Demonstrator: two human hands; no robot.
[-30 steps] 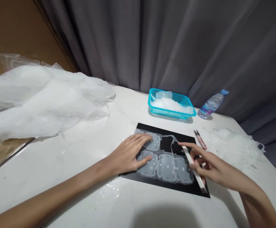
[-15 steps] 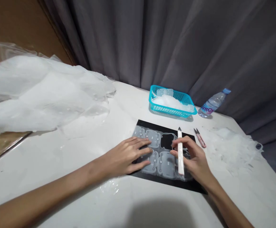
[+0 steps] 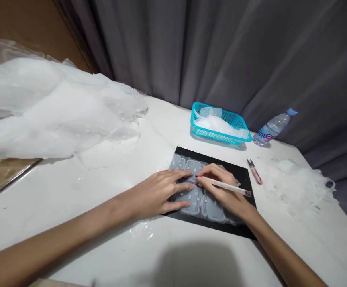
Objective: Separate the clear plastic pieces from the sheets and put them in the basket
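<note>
A black mat (image 3: 245, 175) lies on the white table (image 3: 101, 191). On it rests a translucent sheet of moulded parts (image 3: 191, 165). My left hand (image 3: 158, 193) lies flat on the sheet's left side with fingers spread. My right hand (image 3: 224, 189) grips a thin white craft knife (image 3: 227, 185) like a pen, its tip down on the sheet close to my left fingertips.
A turquoise basket (image 3: 221, 137) with clear pieces stands behind the mat. A water bottle (image 3: 273, 127) lies at the back right. Pink snips (image 3: 254, 171) sit beside the mat. Clear plastic scraps (image 3: 295, 187) lie right; a large pile of film (image 3: 50, 107) lies left.
My right hand turned the knife from upright to a writing grip and brought its tip down onto the sheet near my left fingers. The left hand stayed on the sheet.
</note>
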